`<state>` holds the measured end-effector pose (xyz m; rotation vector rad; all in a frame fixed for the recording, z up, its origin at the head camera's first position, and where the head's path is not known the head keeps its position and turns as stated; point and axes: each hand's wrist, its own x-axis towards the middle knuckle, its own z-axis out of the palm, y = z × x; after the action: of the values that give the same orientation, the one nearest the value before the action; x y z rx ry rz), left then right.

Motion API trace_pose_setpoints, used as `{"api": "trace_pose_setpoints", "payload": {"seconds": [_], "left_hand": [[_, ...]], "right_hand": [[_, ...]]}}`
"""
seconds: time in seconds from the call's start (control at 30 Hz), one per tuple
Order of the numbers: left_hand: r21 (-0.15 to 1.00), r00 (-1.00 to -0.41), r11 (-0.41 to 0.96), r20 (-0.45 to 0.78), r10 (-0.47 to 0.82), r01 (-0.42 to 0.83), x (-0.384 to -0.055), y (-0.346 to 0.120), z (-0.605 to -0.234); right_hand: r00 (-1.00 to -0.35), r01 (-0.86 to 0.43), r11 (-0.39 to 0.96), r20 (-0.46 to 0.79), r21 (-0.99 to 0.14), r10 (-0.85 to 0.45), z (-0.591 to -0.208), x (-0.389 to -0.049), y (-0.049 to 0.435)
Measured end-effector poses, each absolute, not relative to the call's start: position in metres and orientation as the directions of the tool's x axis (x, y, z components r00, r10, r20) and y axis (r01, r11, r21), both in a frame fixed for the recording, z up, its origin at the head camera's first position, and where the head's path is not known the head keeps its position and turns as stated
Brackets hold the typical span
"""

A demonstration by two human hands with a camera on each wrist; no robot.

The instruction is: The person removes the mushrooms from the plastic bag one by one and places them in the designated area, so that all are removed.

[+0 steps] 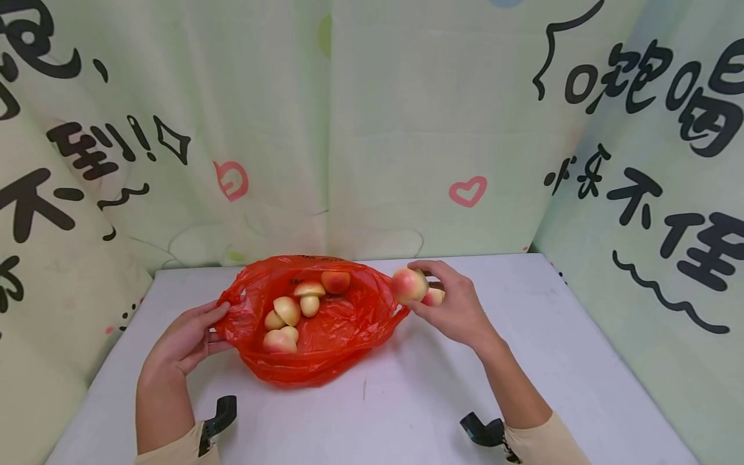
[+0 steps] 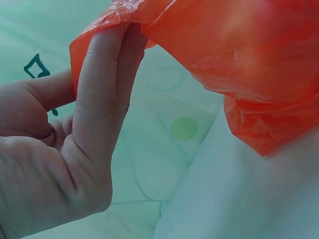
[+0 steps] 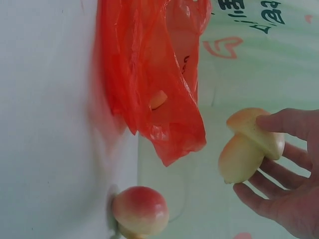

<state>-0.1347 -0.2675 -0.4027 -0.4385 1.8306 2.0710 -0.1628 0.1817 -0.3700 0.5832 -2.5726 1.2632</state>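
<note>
Red plastic makes up the bag (image 1: 316, 374), which sits on the white table (image 1: 372, 426) with its mouth gaping toward the person. Taking the bag as a clock face, twelve o'clock farthest off, the left hand (image 1: 183, 339) is at nine, pinching the rim between thumb and fingers; from the left wrist, two of those fingers lie long and pressed together against the plastic. At about half past two, just outside the rim, the right hand (image 1: 456, 307) holds a pale mushroom (image 3: 254, 142) with a pink blush. Its thumb is on the cap and the other fingers are spread around the far side; the right wrist view shows this mushroom apart from the bag.

Near three o'clock, partly hidden behind the right hand, a pinker mushroom (image 3: 140, 210) rests on the table. Within the bag, an upright mushroom (image 1: 309, 298) stands at twelve and a round reddish piece (image 1: 336, 282) at one, its lower part hard to make out. A tilted mushroom (image 1: 287, 310) leans at ten, and a blushed mushroom (image 1: 280, 341) lies at eight. Beige sleeves (image 1: 549, 442) cover the forearms, and a pale green curtain (image 1: 395, 97) with black lettering hangs beyond twelve.
</note>
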Motion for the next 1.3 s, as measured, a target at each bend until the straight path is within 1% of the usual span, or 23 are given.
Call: {"api": "trace_pose_setpoints", "payload": {"seconds": [0.23,0.47,1.3], "left_hand": [[0.887,-0.893,-0.105,-0.447,0.048,-0.450,-0.135,-0.267,-0.403],[0.885,-0.892,-0.110,-0.450,0.043,-0.452,-0.135,-0.267,-0.401],[0.890,-0.896,-0.104,-0.442,0.041,-0.444,-0.134,-0.267,-0.400]], "right_hand": [[-0.907,-0.419,0.572,0.352,-0.705,-0.230,-0.372,-0.162,0.195],[-0.927,-0.372,0.604,0.316,-0.705,-0.203,-0.375,-0.161,0.203],[-0.960,-0.276,0.686,0.217,-0.673,-0.174,-0.396,-0.160,0.218]]}}
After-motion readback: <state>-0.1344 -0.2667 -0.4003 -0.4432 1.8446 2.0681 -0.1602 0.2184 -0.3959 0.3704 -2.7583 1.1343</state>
